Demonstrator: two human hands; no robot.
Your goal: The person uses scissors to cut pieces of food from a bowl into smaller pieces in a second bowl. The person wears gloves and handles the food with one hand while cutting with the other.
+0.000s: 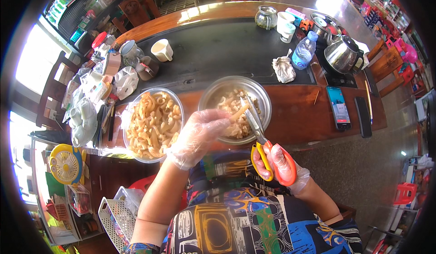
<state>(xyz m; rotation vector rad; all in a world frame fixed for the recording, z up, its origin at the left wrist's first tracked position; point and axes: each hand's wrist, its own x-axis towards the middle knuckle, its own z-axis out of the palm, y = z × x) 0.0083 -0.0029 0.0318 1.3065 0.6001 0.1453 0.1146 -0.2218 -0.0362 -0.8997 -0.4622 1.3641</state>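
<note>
My left hand [207, 129], in a clear plastic glove, pinches a pale brown food strip [240, 113] over a steel bowl [266, 99]. In my gloved right hand [281, 165] are scissors [257, 126] with one red and one yellow handle. Their blades are parted, with the tip of the strip beside or between them; which one I cannot tell. Short cut pieces [235, 99] lie in the steel bowl. To the left, a clear plastic tub [183, 112] is heaped with longer brown strips [153, 124] of the same kind.
A crumpled cloth [283, 70], a water bottle [304, 51] and a steel kettle [341, 54] stand at the right, near a lit phone [338, 107]. Bags and cups crowd the table's left end, by a white mug [162, 50]. A white basket [114, 216] sits low at left.
</note>
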